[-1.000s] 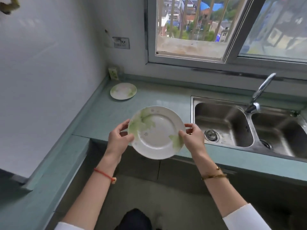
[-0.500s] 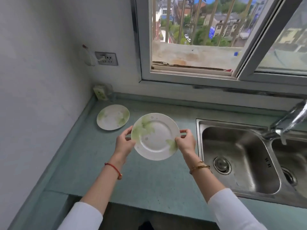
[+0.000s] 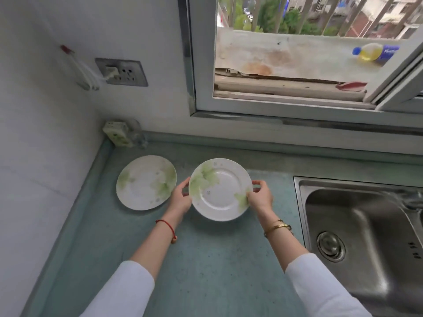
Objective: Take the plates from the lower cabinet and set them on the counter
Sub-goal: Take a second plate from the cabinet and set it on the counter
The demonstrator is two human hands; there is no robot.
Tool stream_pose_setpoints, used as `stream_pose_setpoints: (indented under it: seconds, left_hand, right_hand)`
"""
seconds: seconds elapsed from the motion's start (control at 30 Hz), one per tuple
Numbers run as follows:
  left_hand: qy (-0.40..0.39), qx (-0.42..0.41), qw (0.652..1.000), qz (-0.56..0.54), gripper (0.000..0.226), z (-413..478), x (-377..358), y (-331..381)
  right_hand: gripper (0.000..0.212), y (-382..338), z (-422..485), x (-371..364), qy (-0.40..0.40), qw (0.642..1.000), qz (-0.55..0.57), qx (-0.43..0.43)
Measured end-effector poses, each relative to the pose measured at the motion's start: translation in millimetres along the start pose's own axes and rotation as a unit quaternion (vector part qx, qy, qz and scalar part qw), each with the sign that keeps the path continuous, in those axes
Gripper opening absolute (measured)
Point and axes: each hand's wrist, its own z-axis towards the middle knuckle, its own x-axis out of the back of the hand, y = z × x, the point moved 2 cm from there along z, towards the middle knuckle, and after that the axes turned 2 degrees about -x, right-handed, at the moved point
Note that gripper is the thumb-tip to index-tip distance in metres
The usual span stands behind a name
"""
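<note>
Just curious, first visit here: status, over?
Left hand, right hand pinch rim of held plate. Other plate flat on counter, beside it. Nothing in the way.

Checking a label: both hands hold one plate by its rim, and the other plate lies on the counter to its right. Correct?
Wrong side. In the head view the other plate lies on the counter to the left of the held plate, not its right. The rest stands: left hand and right hand grip it by the rim.

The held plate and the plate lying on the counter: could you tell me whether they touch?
Apart: the head view shows bare counter and the left hand between the held plate and the lying plate.
</note>
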Motion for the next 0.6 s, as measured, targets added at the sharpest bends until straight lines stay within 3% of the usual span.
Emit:
stream_pose_setpoints:
  seconds: [0.6]
  left_hand:
    - [-0.033,0.023,0.999,0.028,0.071,41.8,-2.4,-10.7]
  right_hand:
    - [0.048,-2.3,26.9,-25.3,-0.003,0.999,-0.036,-0.02]
